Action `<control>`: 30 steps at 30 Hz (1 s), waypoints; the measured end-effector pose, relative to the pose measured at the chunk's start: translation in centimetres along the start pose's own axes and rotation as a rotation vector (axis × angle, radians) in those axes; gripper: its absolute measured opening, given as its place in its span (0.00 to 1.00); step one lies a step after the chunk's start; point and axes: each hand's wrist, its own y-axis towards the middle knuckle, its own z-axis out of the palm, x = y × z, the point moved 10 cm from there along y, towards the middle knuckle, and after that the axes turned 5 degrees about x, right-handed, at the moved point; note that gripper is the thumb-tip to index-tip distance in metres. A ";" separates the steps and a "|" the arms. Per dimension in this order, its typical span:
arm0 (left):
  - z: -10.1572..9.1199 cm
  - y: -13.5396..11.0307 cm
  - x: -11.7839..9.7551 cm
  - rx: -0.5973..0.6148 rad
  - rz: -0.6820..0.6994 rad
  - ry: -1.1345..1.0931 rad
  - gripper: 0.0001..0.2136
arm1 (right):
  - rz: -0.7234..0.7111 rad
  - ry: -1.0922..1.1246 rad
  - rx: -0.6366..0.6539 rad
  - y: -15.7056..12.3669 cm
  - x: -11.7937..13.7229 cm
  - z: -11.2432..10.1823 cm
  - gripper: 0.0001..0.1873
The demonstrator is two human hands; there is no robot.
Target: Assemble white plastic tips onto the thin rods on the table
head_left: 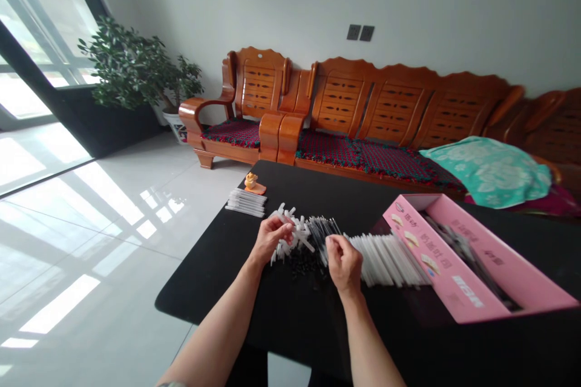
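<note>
My left hand (271,239) is closed in a pinch over a heap of short white plastic pieces (298,236). White shows at its fingertips, but I cannot tell whether that is held or lies in the heap behind. My right hand (345,261) is also closed, thumb against bent forefinger; anything in it is too small or hidden to make out. Thin dark rods like pen refills (321,228) lie in a bunch between the hands. Small black pieces (303,265) are scattered below the white heap. A row of translucent white tubes (385,259) lies right of my right hand.
On the black table (218,266) stand a pink open box (458,290) with dark contents at right, a small stack of white sticks (245,202) and an orange figurine (252,182) at far left. A wooden sofa (394,103) is behind, a potted plant (131,66) left.
</note>
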 end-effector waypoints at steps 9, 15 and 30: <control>0.7 0.0 0.3 0.045 -0.059 -0.058 0.15 | -0.066 0.279 0.314 -1.1 4.3 5.2 0.11; 0.5 0.0 0.5 0.068 -0.068 -0.104 0.14 | 0.258 0.732 0.585 -2.1 1.8 7.7 0.19; -0.7 0.4 1.6 -0.065 -0.088 -0.009 0.13 | -0.120 0.096 0.407 -1.2 4.1 5.7 0.20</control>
